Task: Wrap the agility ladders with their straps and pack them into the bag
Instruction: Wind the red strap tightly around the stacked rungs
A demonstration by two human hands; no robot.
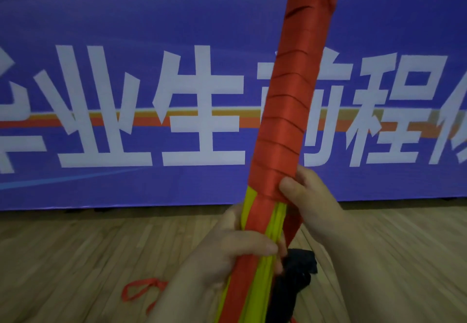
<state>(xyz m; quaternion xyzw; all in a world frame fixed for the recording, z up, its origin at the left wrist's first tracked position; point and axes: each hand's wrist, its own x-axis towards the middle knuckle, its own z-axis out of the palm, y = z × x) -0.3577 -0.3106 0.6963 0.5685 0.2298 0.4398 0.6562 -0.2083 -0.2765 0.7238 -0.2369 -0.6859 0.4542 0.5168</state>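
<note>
A bundle of yellow-green agility ladder rungs (pixel 260 269) stands nearly upright in front of me, leaning right at the top. A red strap (pixel 290 110) is wound around it in tight turns from the top down to my hands. My left hand (pixel 227 249) grips the bare lower part of the bundle. My right hand (pixel 310 196) holds the bundle at the lowest turn, thumb pressed on the strap, with a loose red end hanging below it. A black bag (pixel 295 277) lies on the floor behind the bundle, partly hidden.
A loose loop of red strap (pixel 141 289) lies on the wooden floor (pixel 75 259) at lower left. A large blue banner (pixel 126 95) with white characters stands along the floor's far edge.
</note>
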